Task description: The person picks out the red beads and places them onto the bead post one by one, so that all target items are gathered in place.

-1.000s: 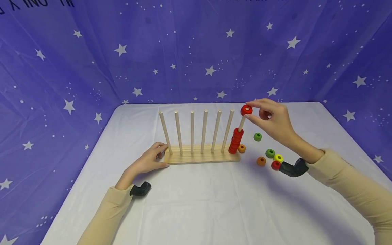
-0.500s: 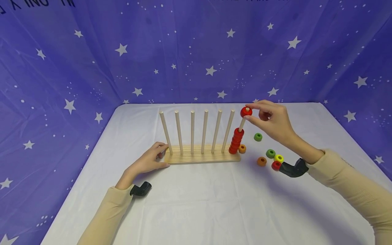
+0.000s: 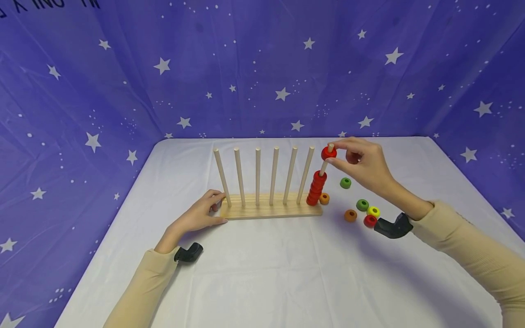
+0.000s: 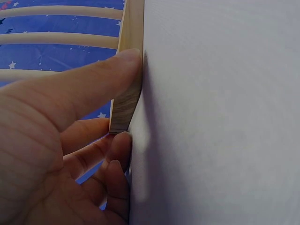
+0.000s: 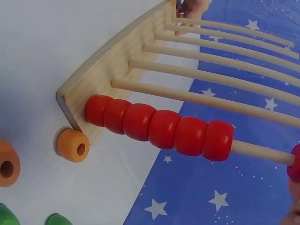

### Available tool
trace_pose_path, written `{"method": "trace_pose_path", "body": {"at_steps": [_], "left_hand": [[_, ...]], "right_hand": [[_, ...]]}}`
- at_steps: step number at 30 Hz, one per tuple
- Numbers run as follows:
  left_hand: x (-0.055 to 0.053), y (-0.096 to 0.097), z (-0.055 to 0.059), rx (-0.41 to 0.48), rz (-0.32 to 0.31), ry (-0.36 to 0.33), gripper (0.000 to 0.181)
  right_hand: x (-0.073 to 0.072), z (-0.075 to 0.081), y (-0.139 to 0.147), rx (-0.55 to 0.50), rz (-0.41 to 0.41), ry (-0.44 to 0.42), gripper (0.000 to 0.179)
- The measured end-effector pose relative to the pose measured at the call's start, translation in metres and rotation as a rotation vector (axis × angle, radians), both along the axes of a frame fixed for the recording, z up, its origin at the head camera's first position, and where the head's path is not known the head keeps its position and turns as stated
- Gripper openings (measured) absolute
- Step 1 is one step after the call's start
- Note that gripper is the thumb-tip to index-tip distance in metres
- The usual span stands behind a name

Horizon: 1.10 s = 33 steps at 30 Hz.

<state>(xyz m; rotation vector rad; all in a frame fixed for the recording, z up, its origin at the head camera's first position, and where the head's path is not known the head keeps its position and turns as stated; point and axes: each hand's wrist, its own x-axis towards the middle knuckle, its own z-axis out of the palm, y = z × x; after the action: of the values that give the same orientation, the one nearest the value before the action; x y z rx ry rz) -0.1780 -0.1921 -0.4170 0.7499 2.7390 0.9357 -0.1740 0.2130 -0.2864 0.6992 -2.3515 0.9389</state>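
Note:
A wooden base [image 3: 268, 211] carries a row of several upright pegs. On its rightmost peg sits a stack of several red beads [image 3: 316, 188]. My right hand [image 3: 362, 161] pinches another red bead [image 3: 328, 153] between thumb and fingers, threaded on that peg near its top, with a gap of bare peg below it. In the right wrist view this held bead [image 5: 295, 163] shows only at the right edge. My left hand [image 3: 201, 212] grips the left end of the base, its thumb along the front edge and fingers behind, as the left wrist view shows.
Right of the base lie loose beads: one orange [image 3: 324, 198] close against its corner, another orange [image 3: 350, 215], two green [image 3: 345, 183], a yellow [image 3: 373, 212] and a red [image 3: 370, 221]. A star-patterned purple cloth [image 3: 262, 68] stands behind the white table [image 3: 254, 273].
My right hand has lowered slightly, bringing the red bead from the peg's tip a little way down, so the peg end now pokes out above it. The left hand stays put.

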Motion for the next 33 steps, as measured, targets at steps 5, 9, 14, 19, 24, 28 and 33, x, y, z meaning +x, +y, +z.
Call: {"method": "trace_pose_path", "body": {"at_steps": [5, 9, 14, 19, 24, 28, 33], "left_hand": [[0.001, 0.000, 0.001, 0.003, -0.003, 0.006, 0.073], [0.001, 0.001, 0.001, 0.005, -0.002, 0.004, 0.073], [0.001, 0.000, 0.001, 0.000, 0.002, -0.009, 0.074], [0.001, 0.000, 0.001, -0.005, 0.006, -0.013, 0.075], [0.001, 0.000, 0.001, -0.004, 0.007, -0.014, 0.075], [0.001, 0.000, 0.001, -0.002, 0.006, -0.015, 0.075], [0.001, 0.000, 0.001, -0.007, 0.007, -0.014, 0.075]], "right_hand": [[0.001, 0.000, -0.001, 0.009, -0.007, -0.022, 0.030], [0.001, -0.003, -0.001, 0.022, -0.004, -0.034, 0.028], [0.000, -0.008, 0.000, 0.036, 0.024, -0.053, 0.025], [-0.001, -0.012, 0.001, 0.061, 0.034, -0.062, 0.025], [-0.002, -0.015, 0.001, 0.081, 0.037, -0.085, 0.024], [-0.001, -0.018, 0.001, 0.091, 0.040, -0.104, 0.022], [-0.002, -0.019, 0.001, 0.118, 0.031, -0.103, 0.020]]}}
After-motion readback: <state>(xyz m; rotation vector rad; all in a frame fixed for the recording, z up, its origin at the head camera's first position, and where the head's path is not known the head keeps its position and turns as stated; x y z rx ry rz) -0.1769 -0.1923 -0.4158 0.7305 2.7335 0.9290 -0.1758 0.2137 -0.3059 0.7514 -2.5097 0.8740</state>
